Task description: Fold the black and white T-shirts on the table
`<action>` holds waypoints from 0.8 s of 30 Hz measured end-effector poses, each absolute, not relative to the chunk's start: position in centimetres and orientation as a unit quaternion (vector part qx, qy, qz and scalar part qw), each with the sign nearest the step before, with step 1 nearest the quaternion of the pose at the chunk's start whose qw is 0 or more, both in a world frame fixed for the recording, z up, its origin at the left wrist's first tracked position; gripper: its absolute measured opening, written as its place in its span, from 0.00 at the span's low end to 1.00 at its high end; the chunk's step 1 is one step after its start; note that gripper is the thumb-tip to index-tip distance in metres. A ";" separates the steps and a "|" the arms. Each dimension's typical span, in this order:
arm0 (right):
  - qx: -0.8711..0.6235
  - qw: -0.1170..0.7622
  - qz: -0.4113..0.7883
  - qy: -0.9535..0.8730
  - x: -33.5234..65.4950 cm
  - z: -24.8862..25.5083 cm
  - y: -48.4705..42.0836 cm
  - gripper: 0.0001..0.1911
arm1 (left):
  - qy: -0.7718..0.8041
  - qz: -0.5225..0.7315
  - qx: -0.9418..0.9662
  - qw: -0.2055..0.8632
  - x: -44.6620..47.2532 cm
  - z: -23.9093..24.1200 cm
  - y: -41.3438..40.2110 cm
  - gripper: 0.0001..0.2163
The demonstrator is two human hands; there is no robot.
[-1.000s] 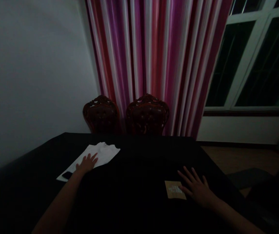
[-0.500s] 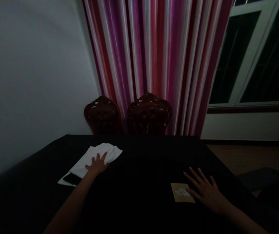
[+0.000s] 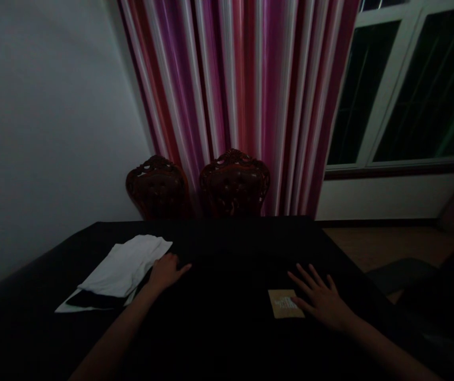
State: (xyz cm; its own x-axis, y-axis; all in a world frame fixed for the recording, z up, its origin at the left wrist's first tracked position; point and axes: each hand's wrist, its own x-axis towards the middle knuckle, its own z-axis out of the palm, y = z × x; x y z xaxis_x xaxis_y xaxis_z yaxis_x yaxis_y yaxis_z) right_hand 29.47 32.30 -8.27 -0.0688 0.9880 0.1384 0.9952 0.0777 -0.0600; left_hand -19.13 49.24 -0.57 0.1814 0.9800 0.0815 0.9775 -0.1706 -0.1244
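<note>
Currently, my left hand (image 3: 166,271) meets the white cloth (image 3: 119,267) toward the far left corner of the tabletop (image 3: 227,248), its grip too dim to tell; my right hand (image 3: 324,304), fingers splayed, overlaps the brown card (image 3: 283,308) nearer the right edge.

Home dining room, carved chairs (image 3: 235,185), striped curtain (image 3: 243,79), black-covered table (image 3: 227,243)

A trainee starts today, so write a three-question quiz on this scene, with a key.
1. Which of these is nearest the right hand? A, the curtain; B, the brown square; C, the window.
2. True or false: the left hand is at the edge of the white cloth.
3. How many chair backs show beyond the black table?

Key: 1, B; 2, true; 3, two.
</note>
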 end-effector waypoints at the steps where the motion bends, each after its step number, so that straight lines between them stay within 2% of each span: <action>1: -0.680 0.070 -0.023 -0.729 29.4 -8.2 32.2 0.35 | -0.627 0.016 -0.775 0.071 -18.5 -0.6 49.0 0.15; 4: -0.681 0.069 -0.018 -0.729 29.2 -7.9 32.1 0.35 | -0.632 0.024 -0.770 0.089 -18.2 -0.1 49.1 0.10; 10: -0.675 0.086 0.025 -0.733 29.4 -6.9 32.3 0.35 | -0.644 -0.003 -0.749 0.153 -18.2 1.9 48.6 0.18; 13: -0.701 0.110 0.054 -0.703 31.6 -6.4 32.6 0.34 | -0.583 -0.005 -0.800 0.145 -16.5 1.5 46.1 0.21; 16: -0.752 0.101 0.028 -0.651 34.8 -6.8 32.3 0.34 | -0.551 0.019 -0.826 0.114 -15.9 0.3 42.9 0.21; 20: -0.746 0.053 -0.008 -0.663 37.4 -8.3 30.7 0.34 | -0.634 0.059 -0.765 0.097 -17.9 -0.1 40.0 0.22; 24: -0.748 0.053 -0.035 -0.661 37.1 -8.8 29.9 0.34 | -0.683 0.059 -0.719 0.114 -17.3 2.5 39.0 0.24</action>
